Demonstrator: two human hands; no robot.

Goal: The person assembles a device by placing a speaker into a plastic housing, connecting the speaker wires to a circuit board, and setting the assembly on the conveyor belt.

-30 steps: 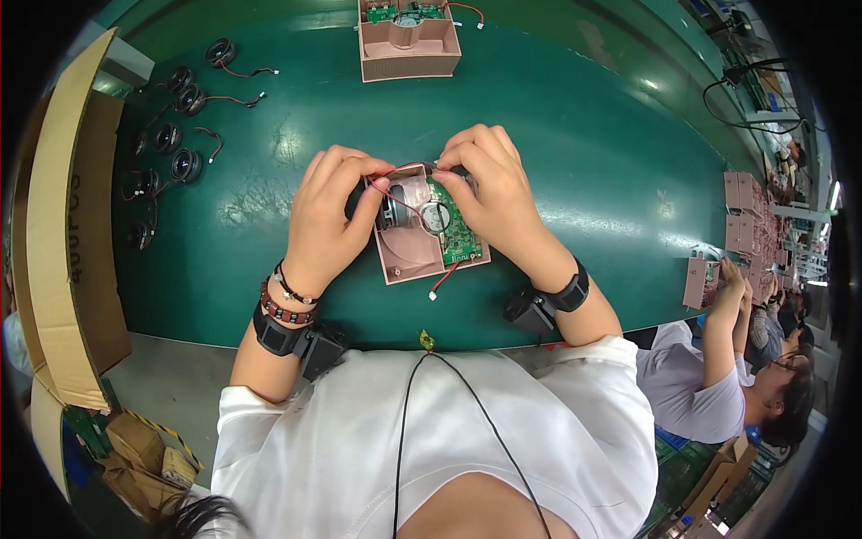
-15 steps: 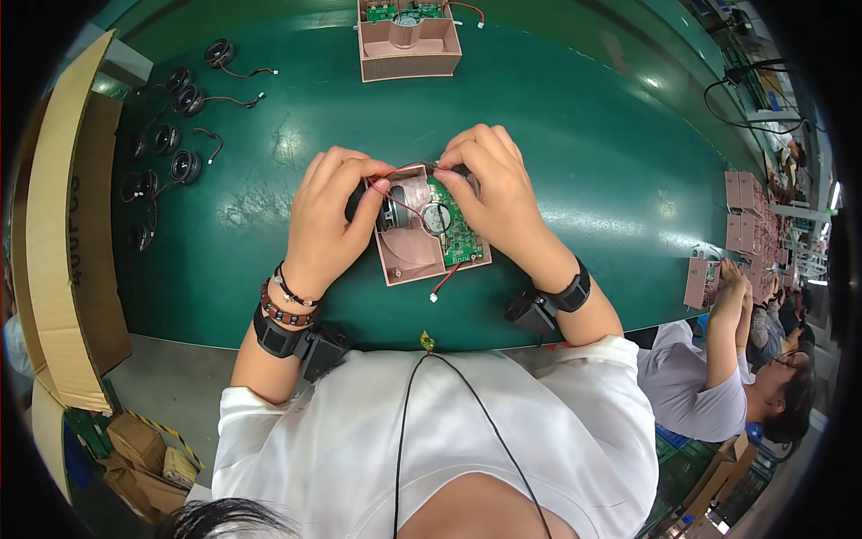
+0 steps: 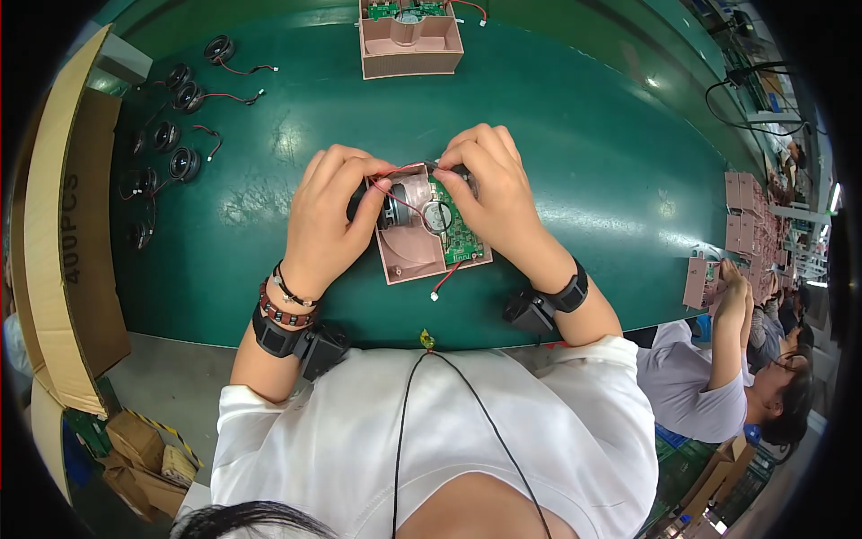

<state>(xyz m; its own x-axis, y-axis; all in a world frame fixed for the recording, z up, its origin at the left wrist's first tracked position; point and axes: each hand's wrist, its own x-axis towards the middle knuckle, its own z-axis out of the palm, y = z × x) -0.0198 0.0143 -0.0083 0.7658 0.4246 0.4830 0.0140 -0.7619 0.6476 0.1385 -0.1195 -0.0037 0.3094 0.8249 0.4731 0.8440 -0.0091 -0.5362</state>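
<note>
A pink plastic housing lies before me on the green table, its inside facing up. In its left part sits a round black speaker; a green circuit board fills the right part. Thumb and fingers of my left hand pinch the red and black speaker wire at the far left corner. My right hand is closed at the far edge, by the board's far end, on the same wire's end; the fingertips hide the exact grip. A short red lead with a white plug hangs over the near wall.
Several loose speakers with wires lie at the far left, beside a tall cardboard box. A second pink housing stands at the far edge. On the right, a co-worker's hands work at another housing, near stacked pink housings.
Hardly anything differs. Both hands keep their pinch at the housing's far edge, with only a tiny shift of the fingers and the view.
</note>
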